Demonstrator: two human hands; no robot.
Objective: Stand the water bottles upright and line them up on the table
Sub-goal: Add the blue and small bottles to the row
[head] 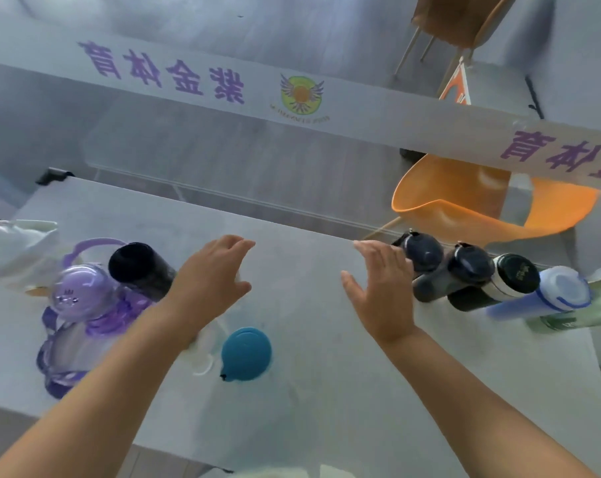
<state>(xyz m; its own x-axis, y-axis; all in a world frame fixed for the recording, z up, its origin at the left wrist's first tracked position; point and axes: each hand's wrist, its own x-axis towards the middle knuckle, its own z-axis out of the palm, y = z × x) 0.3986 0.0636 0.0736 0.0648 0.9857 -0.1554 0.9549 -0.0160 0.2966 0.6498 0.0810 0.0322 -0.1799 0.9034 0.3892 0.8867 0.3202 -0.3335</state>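
Note:
Both of my hands hover open over the grey table (309,401). My left hand (211,276) is just right of a black bottle (139,269) and a large purple clear jug (80,315), both upright. A clear bottle with a teal lid (245,353) stands below my left hand. My right hand (383,291) is beside an upright row along the right edge: two dark navy bottles (425,255) (471,265), a white bottle with a black cap (514,276), a blue bottle (554,291) and a green bottle (599,305). Neither hand holds anything.
An orange chair (481,205) stands beyond the table's far right corner. A white banner with purple characters (223,84) stretches across behind. A white bag (13,246) lies at the table's left edge. Another chair (447,22) is far back.

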